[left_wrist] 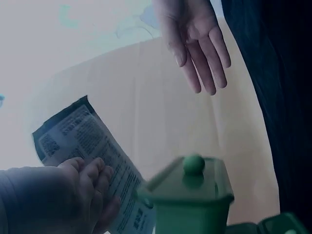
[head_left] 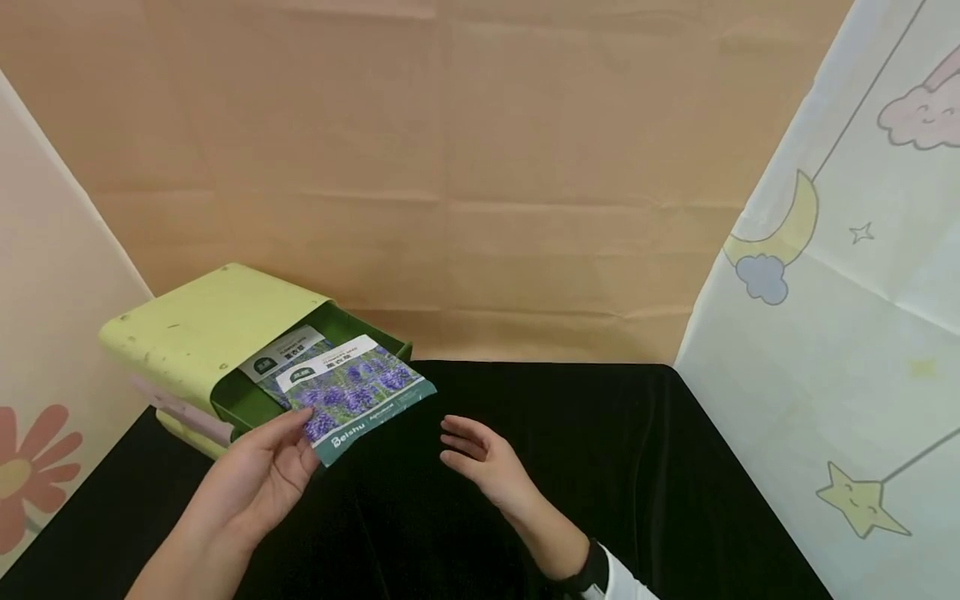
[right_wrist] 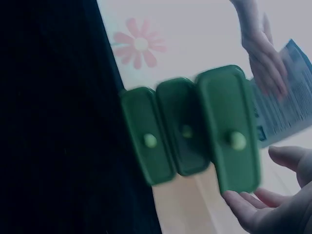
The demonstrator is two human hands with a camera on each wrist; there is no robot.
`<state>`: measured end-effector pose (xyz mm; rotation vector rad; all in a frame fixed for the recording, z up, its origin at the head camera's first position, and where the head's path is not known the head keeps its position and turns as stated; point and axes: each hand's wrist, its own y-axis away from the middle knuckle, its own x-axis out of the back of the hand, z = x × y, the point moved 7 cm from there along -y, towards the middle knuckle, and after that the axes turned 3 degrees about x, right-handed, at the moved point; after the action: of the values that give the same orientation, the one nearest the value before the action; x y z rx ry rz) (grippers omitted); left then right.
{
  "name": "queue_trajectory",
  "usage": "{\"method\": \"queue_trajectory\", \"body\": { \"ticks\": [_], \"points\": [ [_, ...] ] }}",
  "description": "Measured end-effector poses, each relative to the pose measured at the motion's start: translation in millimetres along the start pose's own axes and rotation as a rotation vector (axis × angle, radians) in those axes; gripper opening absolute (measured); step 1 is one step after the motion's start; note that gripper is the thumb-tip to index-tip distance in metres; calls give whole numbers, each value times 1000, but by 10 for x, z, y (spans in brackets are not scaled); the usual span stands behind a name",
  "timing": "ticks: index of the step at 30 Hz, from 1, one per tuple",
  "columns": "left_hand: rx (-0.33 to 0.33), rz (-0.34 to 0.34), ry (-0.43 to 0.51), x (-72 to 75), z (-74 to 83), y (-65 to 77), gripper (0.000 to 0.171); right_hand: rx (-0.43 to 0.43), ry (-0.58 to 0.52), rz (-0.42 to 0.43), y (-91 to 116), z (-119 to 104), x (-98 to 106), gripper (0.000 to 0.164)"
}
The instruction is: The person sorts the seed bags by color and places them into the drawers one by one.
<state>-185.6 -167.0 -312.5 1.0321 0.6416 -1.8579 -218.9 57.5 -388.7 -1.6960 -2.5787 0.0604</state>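
My left hand (head_left: 258, 483) pinches a seed packet (head_left: 356, 392) by its near left edge, thumb on the front. The packet shows purple flowers, a white header and a teal strip; its printed back (left_wrist: 122, 170) faces the left wrist view. It is held over the pulled-out top drawer (head_left: 243, 408) of a small light-green cabinet (head_left: 217, 329). Inside that drawer lies a second, similar packet (head_left: 277, 367), partly covered by the held one. My right hand (head_left: 487, 467) holds nothing, fingers extended, to the right of the held packet and apart from it.
Below the pulled-out drawer are two more dark-green drawer fronts (right_wrist: 151, 141) with round knobs. The cabinet stands at the left on a black cloth-covered table (head_left: 585, 433). A brown sheet (head_left: 525, 167) hangs behind, and printed white panels (head_left: 862, 333) flank both sides.
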Motion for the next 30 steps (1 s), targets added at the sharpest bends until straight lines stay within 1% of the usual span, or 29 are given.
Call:
{"method": "queue_trajectory", "body": {
  "ticks": [5, 7, 9, 11, 12, 16, 18, 24, 27, 30],
  "points": [
    [58, 228, 119, 195, 161, -113, 17, 30, -7, -8, -214, -5, -223, 53],
    [77, 289, 151, 257, 210, -174, 17, 43, -2, -5, -303, -31, -285, 52],
    [98, 317, 182, 308, 251, -243, 19, 48, 0, 3, -389, -57, -337, 52],
    [116, 352, 183, 368, 290, -306, 22, 48, -8, 15, -465, -78, -383, 52],
    [124, 370, 183, 396, 307, -335, 26, 45, -10, 21, -497, -85, -405, 52],
    [157, 445, 125, 480, 364, -431, 57, 33, -15, 46, -594, -105, -487, 51],
    [160, 472, 111, 493, 387, -472, 65, 30, -6, 52, -629, -111, -520, 50],
    [129, 539, 103, 512, 472, -557, 67, 22, 32, 81, -712, -113, -559, 44],
    [125, 566, 86, 556, 511, -553, 67, 14, 51, 93, -740, -88, -578, 40],
    [125, 585, 72, 608, 542, -520, 66, 2, 70, 81, -755, -61, -618, 38]
  ]
}}
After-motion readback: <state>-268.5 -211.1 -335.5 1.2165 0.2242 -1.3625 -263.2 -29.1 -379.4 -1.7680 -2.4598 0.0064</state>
